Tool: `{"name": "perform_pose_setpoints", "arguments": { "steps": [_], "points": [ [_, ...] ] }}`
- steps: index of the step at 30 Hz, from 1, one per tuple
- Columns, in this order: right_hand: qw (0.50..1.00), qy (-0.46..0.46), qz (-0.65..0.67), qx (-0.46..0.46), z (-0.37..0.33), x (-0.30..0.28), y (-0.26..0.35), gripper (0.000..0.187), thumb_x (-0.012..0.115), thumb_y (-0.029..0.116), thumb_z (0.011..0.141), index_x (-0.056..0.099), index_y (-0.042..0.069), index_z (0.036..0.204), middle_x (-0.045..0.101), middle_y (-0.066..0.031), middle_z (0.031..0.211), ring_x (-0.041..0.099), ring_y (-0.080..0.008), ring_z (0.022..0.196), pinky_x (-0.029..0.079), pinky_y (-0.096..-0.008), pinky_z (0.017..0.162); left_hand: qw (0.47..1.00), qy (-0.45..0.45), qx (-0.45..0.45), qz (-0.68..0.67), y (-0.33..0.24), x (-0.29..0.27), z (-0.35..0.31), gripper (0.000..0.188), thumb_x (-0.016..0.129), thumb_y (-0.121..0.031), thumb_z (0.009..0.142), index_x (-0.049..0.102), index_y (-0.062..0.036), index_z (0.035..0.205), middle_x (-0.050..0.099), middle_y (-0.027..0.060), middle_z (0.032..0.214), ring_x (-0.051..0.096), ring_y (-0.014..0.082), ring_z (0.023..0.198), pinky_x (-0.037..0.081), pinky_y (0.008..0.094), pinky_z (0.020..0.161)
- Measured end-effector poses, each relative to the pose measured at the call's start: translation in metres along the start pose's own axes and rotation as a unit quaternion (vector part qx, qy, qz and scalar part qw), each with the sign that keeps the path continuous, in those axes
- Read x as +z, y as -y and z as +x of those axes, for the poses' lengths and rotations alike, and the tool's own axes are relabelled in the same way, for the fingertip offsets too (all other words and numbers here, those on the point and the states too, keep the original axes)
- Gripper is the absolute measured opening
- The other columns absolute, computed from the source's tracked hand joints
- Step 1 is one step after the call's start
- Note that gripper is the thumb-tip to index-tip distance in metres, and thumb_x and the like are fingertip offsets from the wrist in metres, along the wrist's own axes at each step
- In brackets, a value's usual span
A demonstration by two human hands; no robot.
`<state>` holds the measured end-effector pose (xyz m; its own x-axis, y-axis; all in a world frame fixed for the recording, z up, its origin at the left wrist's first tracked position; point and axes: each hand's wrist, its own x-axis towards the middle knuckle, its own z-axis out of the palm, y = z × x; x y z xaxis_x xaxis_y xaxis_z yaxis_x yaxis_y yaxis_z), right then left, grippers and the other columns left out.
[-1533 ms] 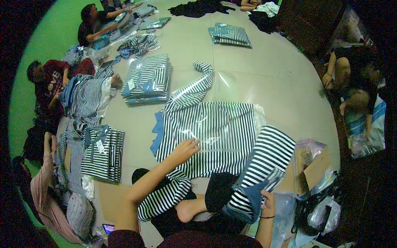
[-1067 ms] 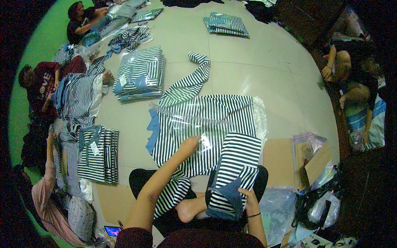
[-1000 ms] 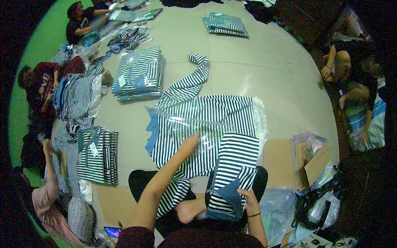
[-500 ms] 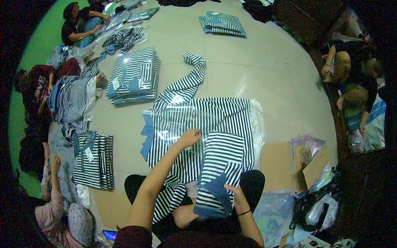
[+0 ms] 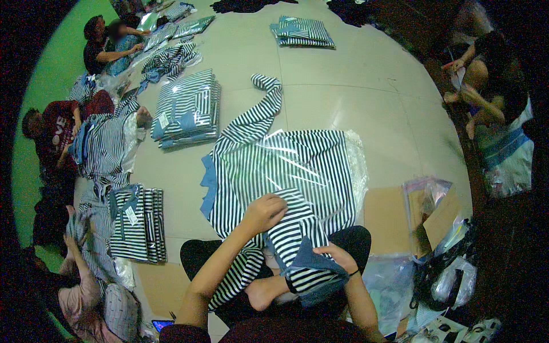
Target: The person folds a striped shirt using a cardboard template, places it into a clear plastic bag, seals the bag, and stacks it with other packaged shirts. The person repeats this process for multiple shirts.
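Stripes of black and white cover the folded shirt [image 5: 299,216], which lies tilted above the person's lap, its denim-blue part [image 5: 313,258] turned toward the right. The right hand [image 5: 339,259] grips its right side near the bottom, thumb lying on top. The left hand [image 5: 266,212] is closed, fingers curled in at the upper left edge of the folded shirt; what it may be pinching cannot be told.

Just beyond, a second striped shirt [image 5: 229,197] is spread flat on the tiled floor [image 5: 400,134], its blue collar [image 5: 209,186] toward the left. One sleeve [image 5: 256,117] stretches away and hooks back at the end; the other [image 5: 237,274] drapes over the person's leg. Clear plastic film [image 5: 294,161] shines across the body of the spread shirt, and a white crinkled strip [image 5: 356,177] borders its right edge.

Stacks of bagged, folded shirts stand on the left, one farther up [image 5: 186,108] and one nearer [image 5: 137,223], with a smaller stack [image 5: 303,31] at the far end. Flat cardboard [image 5: 383,220] and clear plastic bags [image 5: 386,286] lie on the right. Co-workers sit along both sides, one in dark red [image 5: 54,128] on the left.
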<state>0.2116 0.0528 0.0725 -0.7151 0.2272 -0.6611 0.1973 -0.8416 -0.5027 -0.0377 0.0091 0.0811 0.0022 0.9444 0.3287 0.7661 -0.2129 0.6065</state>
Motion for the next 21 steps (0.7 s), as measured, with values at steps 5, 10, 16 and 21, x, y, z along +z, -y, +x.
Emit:
{"name": "perform_pose_setpoints", "arguments": {
  "steps": [5, 10, 16, 21],
  "points": [
    [0.994, -0.035, 0.104, -0.014, 0.006, 0.023, 0.015, 0.04, 0.059, 0.01, 0.07, 0.045, 0.002, 0.106, 0.056, -0.007, 0.092, 0.056, -0.0166, 0.079, 0.045, -0.0266, 0.073, 0.999, -0.016, 0.024, -0.045, -0.051, -0.026, -0.016, 0.015, 0.06, -0.009, 0.068, 0.058, -0.0057, 0.082, 0.06, 0.0083, 0.084, 0.057, 0.0232, 0.078, 0.046, 0.0316, 0.069],
    [0.988, 0.058, 0.09, -0.108, 0.002, 0.039, 0.018, 0.05, 0.062, 0.002, 0.065, 0.042, 0.002, 0.111, 0.055, -0.0082, 0.095, 0.054, -0.018, 0.085, 0.043, -0.0297, 0.078, 0.991, -0.071, 0.11, 0.012, -0.107, -0.048, -0.025, 0.019, 0.062, -0.009, 0.065, 0.058, -0.0051, 0.084, 0.06, 0.0072, 0.087, 0.058, 0.0226, 0.08, 0.048, 0.0306, 0.067],
    [0.958, -0.043, -0.09, -0.27, -0.01, 0.022, -0.002, 0.045, 0.063, 0.007, 0.063, 0.047, 0.004, 0.105, 0.057, -0.0066, 0.093, 0.054, -0.0173, 0.084, 0.044, -0.032, 0.073, 0.962, -0.262, 0.019, -0.075, -0.132, -0.06, -0.054, 0.061, 0.07, -0.028, 0.061, 0.042, -0.0063, 0.11, 0.038, 0.0113, 0.117, 0.036, 0.0274, 0.109, 0.03, 0.0393, 0.089],
    [0.887, -0.059, -0.204, -0.409, -0.018, 0.029, 0.012, 0.054, 0.069, 0.01, 0.054, 0.05, 0.006, 0.104, 0.053, -0.0057, 0.097, 0.049, -0.0195, 0.091, 0.04, -0.0323, 0.079, 0.727, -0.179, -0.269, -0.607, -0.13, -0.05, -0.057, 0.077, 0.067, -0.023, 0.066, 0.022, 0.0, 0.124, 0.031, 0.0136, 0.124, 0.032, 0.0244, 0.114, 0.025, 0.0335, 0.095]
  ]
}}
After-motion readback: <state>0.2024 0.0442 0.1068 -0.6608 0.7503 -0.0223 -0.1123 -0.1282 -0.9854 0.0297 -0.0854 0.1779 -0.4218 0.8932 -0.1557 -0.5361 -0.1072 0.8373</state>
